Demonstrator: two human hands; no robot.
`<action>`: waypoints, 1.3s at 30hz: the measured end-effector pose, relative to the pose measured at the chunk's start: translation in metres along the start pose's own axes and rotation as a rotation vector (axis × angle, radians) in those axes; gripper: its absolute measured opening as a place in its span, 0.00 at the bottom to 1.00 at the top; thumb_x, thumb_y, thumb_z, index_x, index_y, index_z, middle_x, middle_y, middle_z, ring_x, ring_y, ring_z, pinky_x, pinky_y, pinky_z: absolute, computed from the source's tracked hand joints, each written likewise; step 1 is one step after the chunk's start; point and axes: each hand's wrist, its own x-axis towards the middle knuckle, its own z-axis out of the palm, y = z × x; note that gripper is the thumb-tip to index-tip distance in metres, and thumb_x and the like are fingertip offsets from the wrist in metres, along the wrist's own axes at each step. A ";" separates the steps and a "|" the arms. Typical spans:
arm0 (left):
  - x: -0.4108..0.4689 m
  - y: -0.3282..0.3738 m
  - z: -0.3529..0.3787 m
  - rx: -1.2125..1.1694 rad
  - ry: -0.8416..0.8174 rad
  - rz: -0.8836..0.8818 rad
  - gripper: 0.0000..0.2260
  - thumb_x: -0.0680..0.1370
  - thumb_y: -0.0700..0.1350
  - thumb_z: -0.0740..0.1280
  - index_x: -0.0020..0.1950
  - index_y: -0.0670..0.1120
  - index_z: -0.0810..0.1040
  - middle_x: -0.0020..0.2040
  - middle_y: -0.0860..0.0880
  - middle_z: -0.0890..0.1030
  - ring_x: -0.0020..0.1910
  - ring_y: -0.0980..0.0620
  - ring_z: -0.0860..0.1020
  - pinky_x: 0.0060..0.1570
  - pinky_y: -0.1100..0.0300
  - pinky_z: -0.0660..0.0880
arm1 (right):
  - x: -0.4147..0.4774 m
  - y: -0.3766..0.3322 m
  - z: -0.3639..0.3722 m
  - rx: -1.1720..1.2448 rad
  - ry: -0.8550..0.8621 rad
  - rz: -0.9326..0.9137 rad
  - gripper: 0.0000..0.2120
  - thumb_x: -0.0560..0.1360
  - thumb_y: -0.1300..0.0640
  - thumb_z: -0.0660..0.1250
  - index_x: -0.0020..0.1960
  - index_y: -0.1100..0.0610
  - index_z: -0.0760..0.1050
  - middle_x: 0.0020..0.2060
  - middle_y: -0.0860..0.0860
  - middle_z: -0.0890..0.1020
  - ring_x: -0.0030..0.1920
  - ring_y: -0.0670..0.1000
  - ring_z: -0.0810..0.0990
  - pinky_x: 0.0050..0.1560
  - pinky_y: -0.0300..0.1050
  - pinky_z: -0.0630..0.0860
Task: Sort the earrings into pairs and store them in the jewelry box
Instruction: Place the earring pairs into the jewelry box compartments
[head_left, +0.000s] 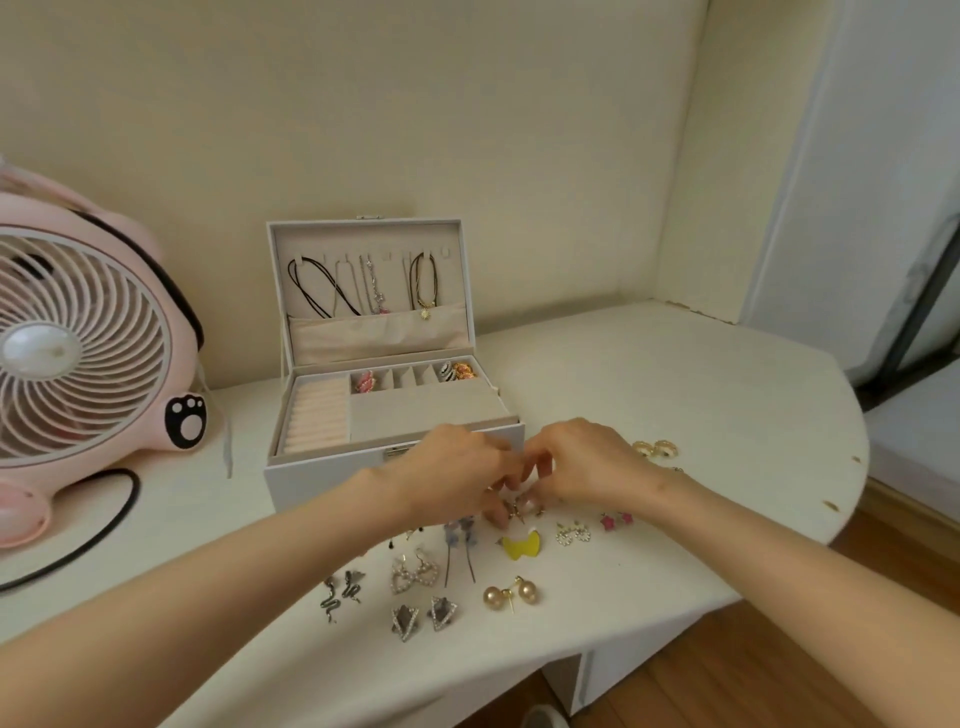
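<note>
Fingers (494, 512) of my left hand (452, 478) and right hand (587, 462) curl inward and meet tip to tip, both pinching a small earring (518, 508) over the table (675, 374), just in front of the open jewelry box (311, 483). I cannot make out the earring's shape. Nearer to me, other earrings lie in twos: snake earrings (340, 592), heart earrings (414, 574), triangle earrings (423, 616) and pearl earrings (511, 592). Gold hoops (655, 449) sit just right of my right hand. A pink fan (78, 343) stands at the far left.
</note>
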 end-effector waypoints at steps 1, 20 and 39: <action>0.001 0.002 0.002 0.003 -0.028 -0.004 0.16 0.74 0.55 0.67 0.59 0.50 0.74 0.55 0.52 0.77 0.52 0.49 0.77 0.44 0.59 0.68 | 0.000 0.000 0.002 -0.026 0.000 -0.004 0.11 0.66 0.47 0.73 0.48 0.45 0.81 0.40 0.44 0.78 0.41 0.47 0.74 0.33 0.36 0.63; 0.001 -0.044 -0.034 -0.611 0.202 -0.272 0.09 0.70 0.36 0.73 0.40 0.44 0.73 0.34 0.51 0.78 0.28 0.61 0.76 0.31 0.67 0.75 | 0.014 0.004 -0.019 0.602 0.124 0.009 0.07 0.68 0.69 0.71 0.36 0.60 0.75 0.29 0.52 0.80 0.25 0.47 0.77 0.27 0.38 0.73; 0.062 -0.156 -0.011 -0.186 0.232 -0.463 0.06 0.73 0.40 0.69 0.46 0.50 0.82 0.46 0.51 0.83 0.48 0.51 0.78 0.48 0.56 0.74 | 0.109 -0.014 -0.018 0.924 0.351 0.068 0.09 0.69 0.71 0.70 0.36 0.61 0.73 0.28 0.55 0.77 0.24 0.48 0.78 0.26 0.41 0.78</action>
